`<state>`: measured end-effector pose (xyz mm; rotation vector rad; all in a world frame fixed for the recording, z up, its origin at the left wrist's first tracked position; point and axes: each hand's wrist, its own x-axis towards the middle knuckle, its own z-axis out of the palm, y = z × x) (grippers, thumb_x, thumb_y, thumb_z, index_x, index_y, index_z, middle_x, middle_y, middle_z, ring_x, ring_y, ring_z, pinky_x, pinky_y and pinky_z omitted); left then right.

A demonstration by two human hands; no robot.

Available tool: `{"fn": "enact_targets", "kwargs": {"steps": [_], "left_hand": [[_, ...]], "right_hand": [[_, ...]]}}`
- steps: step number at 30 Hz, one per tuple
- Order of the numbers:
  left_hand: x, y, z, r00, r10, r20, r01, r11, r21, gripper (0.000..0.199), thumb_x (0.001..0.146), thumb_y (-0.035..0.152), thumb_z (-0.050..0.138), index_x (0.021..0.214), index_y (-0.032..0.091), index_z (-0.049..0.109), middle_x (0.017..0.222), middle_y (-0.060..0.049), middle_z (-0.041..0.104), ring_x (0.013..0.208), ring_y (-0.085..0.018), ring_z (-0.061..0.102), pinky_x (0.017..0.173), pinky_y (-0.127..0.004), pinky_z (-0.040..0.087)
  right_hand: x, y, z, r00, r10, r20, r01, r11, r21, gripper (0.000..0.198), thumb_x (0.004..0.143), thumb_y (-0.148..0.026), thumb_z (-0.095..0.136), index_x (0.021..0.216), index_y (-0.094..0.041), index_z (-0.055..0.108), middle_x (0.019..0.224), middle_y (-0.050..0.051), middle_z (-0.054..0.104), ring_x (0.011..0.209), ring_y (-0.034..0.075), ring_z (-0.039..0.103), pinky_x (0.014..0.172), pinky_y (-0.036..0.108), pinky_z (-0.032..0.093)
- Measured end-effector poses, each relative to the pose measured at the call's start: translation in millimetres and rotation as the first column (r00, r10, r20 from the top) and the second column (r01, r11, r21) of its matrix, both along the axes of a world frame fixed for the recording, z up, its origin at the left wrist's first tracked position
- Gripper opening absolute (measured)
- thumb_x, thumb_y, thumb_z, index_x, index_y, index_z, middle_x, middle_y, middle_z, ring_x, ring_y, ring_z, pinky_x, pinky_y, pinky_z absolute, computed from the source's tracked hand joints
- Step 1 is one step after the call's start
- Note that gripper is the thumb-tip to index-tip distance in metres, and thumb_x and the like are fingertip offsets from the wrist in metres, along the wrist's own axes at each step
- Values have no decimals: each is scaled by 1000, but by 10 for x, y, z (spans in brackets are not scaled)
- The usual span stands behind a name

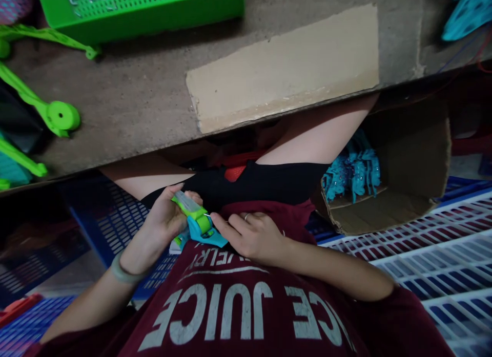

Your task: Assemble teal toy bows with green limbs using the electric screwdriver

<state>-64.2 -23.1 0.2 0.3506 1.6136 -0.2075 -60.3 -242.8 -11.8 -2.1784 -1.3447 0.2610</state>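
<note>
My left hand is closed around a green and teal plastic part above my lap. The green piece sits in the teal piece, and a pale, clear-looking section lies at its upper end. At the joint, a thin metal pin shows beside the fingertips of my right hand. The fingers of that hand are pinched together at the pin and touch the side of the part. Its thumb is mostly hidden. Beneath my left hand, a small white edge shows, too little to name.
A green perforated basket with small metal pieces stands on the table. Green plastic arms lie at the left, a cardboard sheet by the edge. An open carton holds teal parts. Plastic crates flank me.
</note>
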Motion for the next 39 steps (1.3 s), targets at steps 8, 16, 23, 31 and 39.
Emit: {"fn": "enact_targets", "kwargs": {"steps": [8,16,23,31,39], "left_hand": [[-9,-57,-23,1000,-8,10,9,999,-42,18,87,18,45,69,20,43,55,2,47,47,-12,52,47,-23,51],[-12,-167,36,1000,-3,-9,3,1000,-28,18,86,18,45,68,20,43,53,2,47,46,-12,52,46,-21,50],[-11,-236,30,1000,-14,11,14,1000,23,21,85,17,48,65,19,44,51,2,46,46,-11,51,45,-20,49],[-14,-317,-20,996,-88,4,88,993,83,24,85,19,52,62,20,44,50,3,47,45,-11,51,45,-19,47],[84,-585,-121,995,-79,57,74,994,81,24,82,26,72,70,16,53,58,0,56,49,-12,55,48,-23,49]], "right_hand": [[248,-17,-120,988,128,86,-138,984,117,34,100,-12,40,129,-13,57,77,-2,62,54,9,52,45,28,30],[538,-45,-99,931,324,166,-351,919,177,28,99,-15,45,124,-12,58,71,-4,62,51,9,54,43,28,29],[853,25,118,805,580,125,-584,811,0,28,98,-11,42,121,-12,58,70,-2,63,50,11,54,43,30,23],[1022,180,300,699,712,63,-710,702,-61,27,96,-6,42,110,-9,65,67,2,64,53,13,56,47,30,24],[1133,-142,187,776,625,-86,-631,773,-73,33,98,-9,46,128,-14,60,77,0,67,55,11,54,49,27,31]]}}
